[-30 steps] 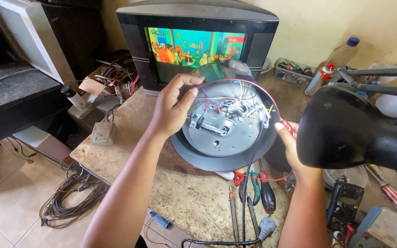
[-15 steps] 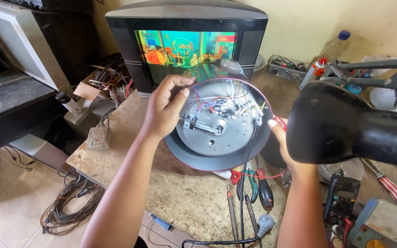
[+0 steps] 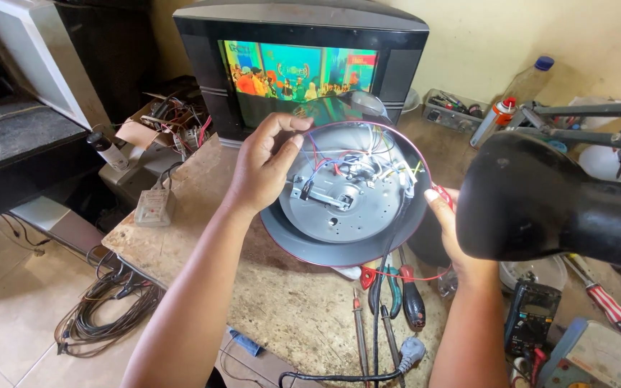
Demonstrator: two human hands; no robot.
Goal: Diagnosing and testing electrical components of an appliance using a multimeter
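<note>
A round grey appliance base (image 3: 339,215) is tilted up over the workbench, its open underside facing me with a metal plate, coloured wires and small parts inside. My left hand (image 3: 264,165) grips its upper left rim, thumb and fingers pinching near a red wire. My right hand (image 3: 451,230) holds the right rim, partly hidden behind a black desk lamp shade (image 3: 540,201). A black power cord (image 3: 379,316) hangs from the base down to a plug at the bench's front edge.
A switched-on boxy television (image 3: 303,72) stands behind the base. Pliers and screwdrivers (image 3: 389,294) lie under it on the stone bench top (image 3: 203,237). A multimeter (image 3: 533,316), spray can and bottle sit at right. Coiled cables (image 3: 102,309) lie on the floor at left.
The view has shifted slightly and the base has tilted a little more toward me. My left hand's fingers have moved along the upper rim toward the wires.
</note>
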